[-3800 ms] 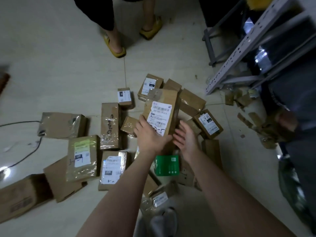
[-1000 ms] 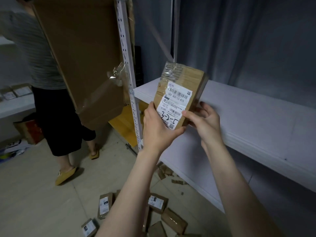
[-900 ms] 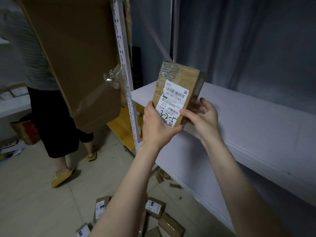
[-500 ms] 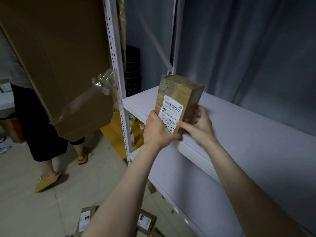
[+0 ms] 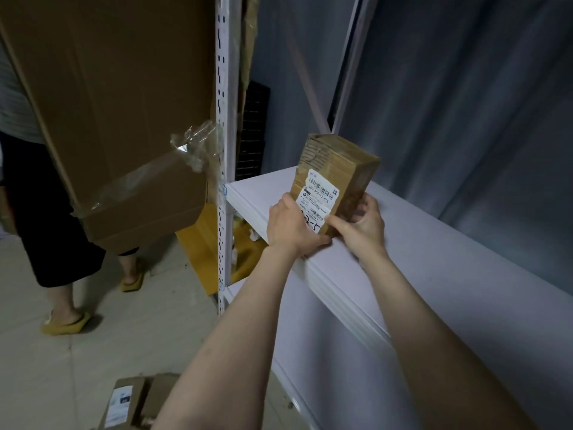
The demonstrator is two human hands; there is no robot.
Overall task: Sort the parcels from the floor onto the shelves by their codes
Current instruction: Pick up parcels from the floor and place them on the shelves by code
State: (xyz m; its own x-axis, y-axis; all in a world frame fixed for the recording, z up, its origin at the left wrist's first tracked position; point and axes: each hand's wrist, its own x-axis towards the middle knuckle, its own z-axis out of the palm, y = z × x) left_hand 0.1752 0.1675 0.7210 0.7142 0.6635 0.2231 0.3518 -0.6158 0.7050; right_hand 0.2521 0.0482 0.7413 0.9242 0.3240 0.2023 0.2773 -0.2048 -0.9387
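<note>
A brown taped parcel (image 5: 336,173) with a white barcode label and a handwritten code stands upright near the front edge of a white shelf (image 5: 449,252). My left hand (image 5: 290,226) grips its lower left side, over part of the label. My right hand (image 5: 361,225) holds its lower right corner, thumb across the front and fingers curled round the side. Whether the parcel's base touches the shelf is hidden by my hands. Two more parcels (image 5: 136,401) lie on the floor at the bottom left.
A white perforated shelf upright (image 5: 223,150) rises left of the shelf. A large cardboard box (image 5: 117,113) with loose tape leans beside it. A person (image 5: 40,212) in black shorts and yellow slippers stands at the left. A lower shelf (image 5: 356,383) sits beneath; grey curtain behind.
I lifted the parcel from the floor pile, held it up with its label facing me, then brought it forward and down onto the shelf edge. Both hands have kept hold throughout.
</note>
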